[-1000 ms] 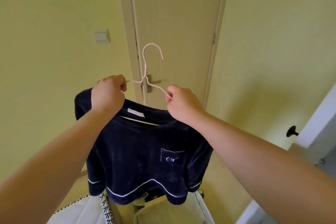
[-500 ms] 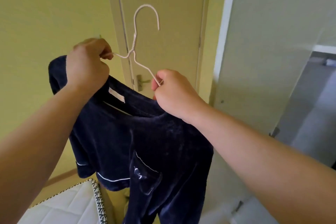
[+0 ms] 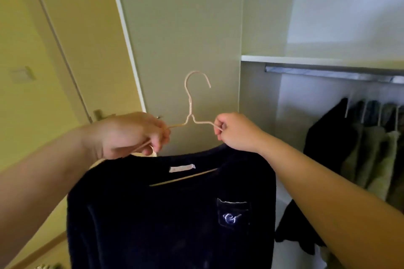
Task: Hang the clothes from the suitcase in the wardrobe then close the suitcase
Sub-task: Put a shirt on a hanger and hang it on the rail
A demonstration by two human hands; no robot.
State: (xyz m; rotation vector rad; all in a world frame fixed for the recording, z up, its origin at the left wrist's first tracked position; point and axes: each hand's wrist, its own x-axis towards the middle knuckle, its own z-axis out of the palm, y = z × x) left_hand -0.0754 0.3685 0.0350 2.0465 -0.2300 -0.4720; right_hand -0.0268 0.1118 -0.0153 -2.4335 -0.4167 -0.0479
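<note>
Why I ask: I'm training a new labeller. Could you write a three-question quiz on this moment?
1. True or false: the hook of the hanger already sits on the wardrobe rail.
2. How many hands grip the hanger? A) none B) one C) two
3. Fill in: other clothes hang in the wardrobe to the ___ of the dark top.

Key
1. False: the hook is in the air, below the rail and to its left.
2. C: the left hand and the right hand each hold one arm of it.
3. right
</note>
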